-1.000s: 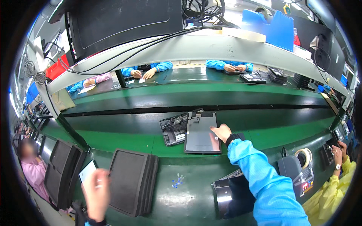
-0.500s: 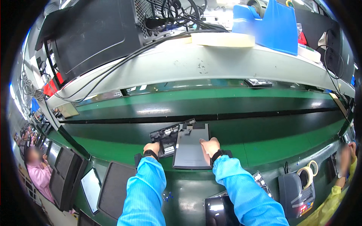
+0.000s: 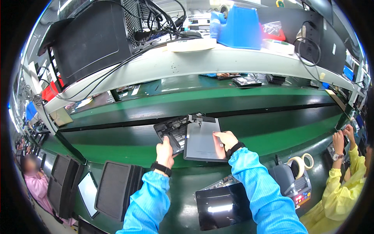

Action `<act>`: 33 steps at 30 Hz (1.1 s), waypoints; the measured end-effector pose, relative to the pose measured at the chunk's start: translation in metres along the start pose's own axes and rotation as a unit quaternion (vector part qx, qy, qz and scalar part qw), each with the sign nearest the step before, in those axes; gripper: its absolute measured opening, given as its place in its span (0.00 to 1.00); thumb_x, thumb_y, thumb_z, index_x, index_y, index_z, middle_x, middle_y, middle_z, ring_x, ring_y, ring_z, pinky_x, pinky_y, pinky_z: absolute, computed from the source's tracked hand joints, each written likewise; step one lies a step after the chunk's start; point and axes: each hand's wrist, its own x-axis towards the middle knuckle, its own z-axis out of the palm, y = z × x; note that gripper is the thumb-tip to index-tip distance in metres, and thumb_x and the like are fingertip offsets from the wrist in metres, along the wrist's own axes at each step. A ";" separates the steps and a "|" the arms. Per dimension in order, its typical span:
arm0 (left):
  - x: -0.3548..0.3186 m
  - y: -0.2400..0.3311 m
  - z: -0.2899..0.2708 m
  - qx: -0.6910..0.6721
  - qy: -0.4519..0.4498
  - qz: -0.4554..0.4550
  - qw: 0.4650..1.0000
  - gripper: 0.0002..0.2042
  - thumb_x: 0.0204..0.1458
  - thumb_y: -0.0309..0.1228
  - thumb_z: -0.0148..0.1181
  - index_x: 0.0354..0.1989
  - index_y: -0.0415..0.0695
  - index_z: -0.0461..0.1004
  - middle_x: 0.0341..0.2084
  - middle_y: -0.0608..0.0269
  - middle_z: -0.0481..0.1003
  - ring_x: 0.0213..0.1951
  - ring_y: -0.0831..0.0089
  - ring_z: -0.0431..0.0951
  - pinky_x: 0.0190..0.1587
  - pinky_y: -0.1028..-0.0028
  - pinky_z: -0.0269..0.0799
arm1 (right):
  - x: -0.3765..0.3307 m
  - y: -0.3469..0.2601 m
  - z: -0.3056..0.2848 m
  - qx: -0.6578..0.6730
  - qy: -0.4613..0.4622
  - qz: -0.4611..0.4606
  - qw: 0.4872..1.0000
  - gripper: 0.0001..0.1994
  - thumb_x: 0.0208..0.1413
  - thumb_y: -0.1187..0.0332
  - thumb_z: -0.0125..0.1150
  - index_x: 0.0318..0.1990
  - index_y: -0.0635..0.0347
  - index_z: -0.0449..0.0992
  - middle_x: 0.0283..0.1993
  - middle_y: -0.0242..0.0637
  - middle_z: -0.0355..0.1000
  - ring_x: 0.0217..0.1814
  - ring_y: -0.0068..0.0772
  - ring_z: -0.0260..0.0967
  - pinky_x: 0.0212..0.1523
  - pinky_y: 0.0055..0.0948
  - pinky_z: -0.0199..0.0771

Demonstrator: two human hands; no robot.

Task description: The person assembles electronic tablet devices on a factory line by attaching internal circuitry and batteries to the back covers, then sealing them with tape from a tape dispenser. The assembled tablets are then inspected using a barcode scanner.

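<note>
My right hand (image 3: 226, 139) is closed on the right edge of a flat grey display panel (image 3: 202, 142), its thumb lying on the grey face. Tape and a dark ribbon piece show along the panel's upper edge. Partly behind the panel, to its left, is a black laptop casing (image 3: 174, 132) with ribs and cut-outs inside. My left hand (image 3: 165, 153) grips the lower left edge of that casing, thumb upward; its other fingers are mostly hidden. Both pieces are held tilted above the bench and overlap each other.
A dark glossy screen (image 3: 222, 206) lies between my forearms, beside a laptop part (image 3: 222, 182). Black trays (image 3: 113, 191) and a white-faced tablet-like panel (image 3: 89, 193) are at left. A grey tape dispenser (image 3: 290, 181) stands at right, near a co-worker's yellow sleeve (image 3: 339, 195). A shelf (image 3: 156, 70) spans the far side.
The view has swung slightly, shifting the surroundings. My hands, the panel and the casing sit higher in the picture. My left thumb now points up along the casing, and more of the dark screen shows.
</note>
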 end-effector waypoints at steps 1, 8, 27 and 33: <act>-0.016 -0.004 0.000 -0.020 -0.007 0.014 1.000 0.18 0.60 0.41 0.43 0.43 0.36 0.68 0.35 0.54 0.76 0.35 0.62 0.79 0.39 0.54 0.75 | -0.012 -0.006 -0.004 -0.001 0.002 -0.003 1.000 0.12 0.51 0.67 0.62 0.29 0.70 0.76 0.29 0.40 0.74 0.30 0.29 0.71 0.28 0.29 0.68; -0.123 -0.012 -0.016 -0.124 0.033 0.089 0.988 0.13 0.61 0.35 0.46 0.40 0.35 0.67 0.35 0.58 0.75 0.34 0.73 0.75 0.38 0.73 0.71 | -0.103 -0.021 -0.007 0.095 -0.076 -0.041 0.992 0.10 0.51 0.71 0.60 0.36 0.71 0.72 0.32 0.34 0.71 0.32 0.21 0.68 0.33 0.18 0.68; -0.313 -0.053 -0.058 -0.188 0.057 0.145 0.970 0.17 0.62 0.39 0.43 0.52 0.40 0.58 0.48 0.58 0.67 0.47 0.70 0.69 0.49 0.71 0.66 | -0.279 0.006 -0.017 0.140 -0.129 0.027 0.981 0.16 0.59 0.66 0.52 0.46 0.73 0.70 0.43 0.40 0.73 0.42 0.28 0.72 0.43 0.25 0.71; -0.327 -0.057 -0.055 -0.250 0.043 0.111 0.961 0.19 0.62 0.41 0.42 0.55 0.41 0.55 0.50 0.57 0.66 0.50 0.69 0.68 0.52 0.70 0.63 | -0.287 0.023 -0.004 0.103 -0.079 -0.006 0.991 0.12 0.58 0.66 0.54 0.44 0.66 0.71 0.38 0.29 0.72 0.39 0.19 0.69 0.41 0.18 0.68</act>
